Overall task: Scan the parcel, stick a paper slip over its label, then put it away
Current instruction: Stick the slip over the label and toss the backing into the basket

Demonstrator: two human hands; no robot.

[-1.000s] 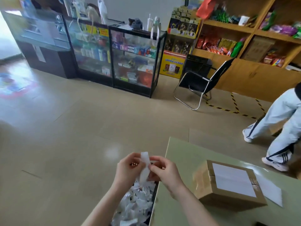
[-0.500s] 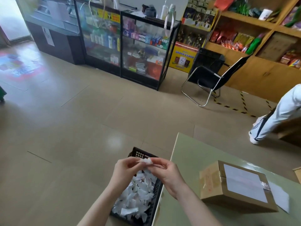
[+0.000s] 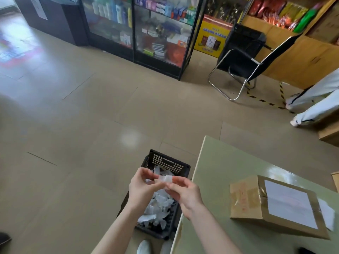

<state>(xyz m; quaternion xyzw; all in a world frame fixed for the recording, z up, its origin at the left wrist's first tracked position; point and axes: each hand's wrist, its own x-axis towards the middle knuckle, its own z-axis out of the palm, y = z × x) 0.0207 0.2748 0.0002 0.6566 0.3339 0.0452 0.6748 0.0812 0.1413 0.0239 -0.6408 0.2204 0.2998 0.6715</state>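
My left hand (image 3: 142, 187) and right hand (image 3: 185, 194) pinch a small crumpled scrap (image 3: 165, 179) between them, above a black slotted basket (image 3: 169, 165) full of white paper scraps. The cardboard parcel (image 3: 271, 208) lies to my right on the smooth green table (image 3: 229, 162), nearer my right hand, its white slip (image 3: 288, 204) running away from me.

Beige tiled floor (image 3: 102, 114), glossy w/ a light glare spot. Glass display cabinets (image 3: 146, 28) at back, wooden shelves (image 3: 300, 57) far right. Black folding chair (image 3: 244, 63) w/ chrome frame in front of shelves. Pale green tabletop (image 3: 229, 173) lower right.
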